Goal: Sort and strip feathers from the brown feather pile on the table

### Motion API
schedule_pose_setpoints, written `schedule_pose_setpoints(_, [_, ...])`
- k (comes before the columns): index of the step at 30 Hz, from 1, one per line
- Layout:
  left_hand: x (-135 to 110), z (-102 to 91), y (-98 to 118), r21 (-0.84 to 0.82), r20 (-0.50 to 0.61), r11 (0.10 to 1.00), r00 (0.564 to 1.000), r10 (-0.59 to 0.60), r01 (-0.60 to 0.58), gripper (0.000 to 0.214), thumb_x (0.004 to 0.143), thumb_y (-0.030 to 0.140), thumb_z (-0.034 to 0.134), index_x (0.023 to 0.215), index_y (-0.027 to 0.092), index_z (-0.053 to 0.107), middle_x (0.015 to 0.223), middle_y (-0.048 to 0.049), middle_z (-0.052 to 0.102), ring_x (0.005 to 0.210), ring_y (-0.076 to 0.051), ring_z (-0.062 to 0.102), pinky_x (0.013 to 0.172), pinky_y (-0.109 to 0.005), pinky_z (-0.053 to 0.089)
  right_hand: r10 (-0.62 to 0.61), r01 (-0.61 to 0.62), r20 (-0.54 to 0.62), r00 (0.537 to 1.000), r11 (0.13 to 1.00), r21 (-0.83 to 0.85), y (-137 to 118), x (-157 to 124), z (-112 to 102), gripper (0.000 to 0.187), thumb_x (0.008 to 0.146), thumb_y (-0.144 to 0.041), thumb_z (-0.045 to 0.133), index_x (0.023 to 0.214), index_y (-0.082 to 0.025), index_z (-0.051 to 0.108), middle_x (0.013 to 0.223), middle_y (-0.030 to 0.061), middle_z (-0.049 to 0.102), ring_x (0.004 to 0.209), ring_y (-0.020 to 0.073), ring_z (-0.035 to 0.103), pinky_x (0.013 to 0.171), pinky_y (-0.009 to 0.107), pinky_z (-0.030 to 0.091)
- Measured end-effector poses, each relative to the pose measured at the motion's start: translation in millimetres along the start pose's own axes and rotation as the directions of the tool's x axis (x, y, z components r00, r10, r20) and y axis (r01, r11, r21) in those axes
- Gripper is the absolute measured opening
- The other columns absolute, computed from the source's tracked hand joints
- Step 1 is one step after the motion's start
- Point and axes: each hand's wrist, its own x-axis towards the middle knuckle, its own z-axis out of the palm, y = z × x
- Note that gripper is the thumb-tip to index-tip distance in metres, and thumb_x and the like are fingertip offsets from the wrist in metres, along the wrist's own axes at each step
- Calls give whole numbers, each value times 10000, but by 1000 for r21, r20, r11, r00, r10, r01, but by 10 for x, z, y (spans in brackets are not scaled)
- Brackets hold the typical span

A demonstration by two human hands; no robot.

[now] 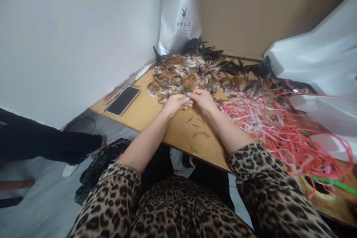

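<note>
My left hand [177, 104] and my right hand [203, 100] meet over the near side of the table, fingertips pinched close together. Whatever lies between the fingers is too small and blurred to make out. Just beyond the fingertips spreads a heap of brown and cream feathers [175, 72], with long black feathers [195, 46] along its back. Loose feather scraps [199, 128] lie on the tabletop between my forearms. Right of my right hand is a tangled pile of pink, red and white plastic ribbon [267, 122].
On the yellowish wooden table [131, 115] a phone [123, 100] lies at the left, near thin sticks [125, 83] along the wall. A white printed bag [181, 11] stands behind the feathers. White sacking [320, 59] hangs at right. Another person's leg [55, 143] and a black plastic bag [103, 167] are lower left.
</note>
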Motion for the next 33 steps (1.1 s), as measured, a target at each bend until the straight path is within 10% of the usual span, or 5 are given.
schedule_pose_setpoints(14, [25,-16,21,-86,-109,996,994,29,-39,165,711,248,673,718,88,634,657,-52,655,540,-65,586,499,-159,401,-24,29,28,999,986,-167,-163,32,-149,237,579,-383,703,658,-168,639,625,8,639,571,121,549,605,268,432])
schedule_pose_setpoints(19, [43,-49,57,-200,-175,980,984,-17,-18,126,743,209,644,771,89,617,696,-40,658,563,-50,590,487,-136,390,-90,165,139,986,586,-794,-332,87,-498,187,667,-305,604,716,-151,696,656,14,664,593,125,539,595,243,388])
schedule_pose_setpoints(26, [38,-48,67,-235,-172,972,984,-44,2,107,757,190,630,795,92,609,700,-32,654,547,-42,580,477,-131,385,-28,370,372,928,-62,-927,-360,0,-429,238,730,-241,518,867,-201,709,900,91,670,857,202,576,731,275,381])
schedule_pose_setpoints(30, [43,-48,70,-251,-162,968,986,-41,-1,84,770,172,611,791,90,607,685,-29,650,534,-42,580,465,-129,387,-41,379,390,920,-166,-910,-298,-40,-339,260,757,-208,467,859,-147,698,883,142,645,893,225,561,773,297,370])
schedule_pose_setpoints(33, [43,-51,75,-270,-155,963,987,-34,-9,76,780,161,596,797,88,610,674,-22,646,530,-40,582,457,-123,386,-95,333,333,938,-21,-943,-262,-6,-361,227,751,-224,475,778,-137,682,842,122,644,818,197,558,727,278,376])
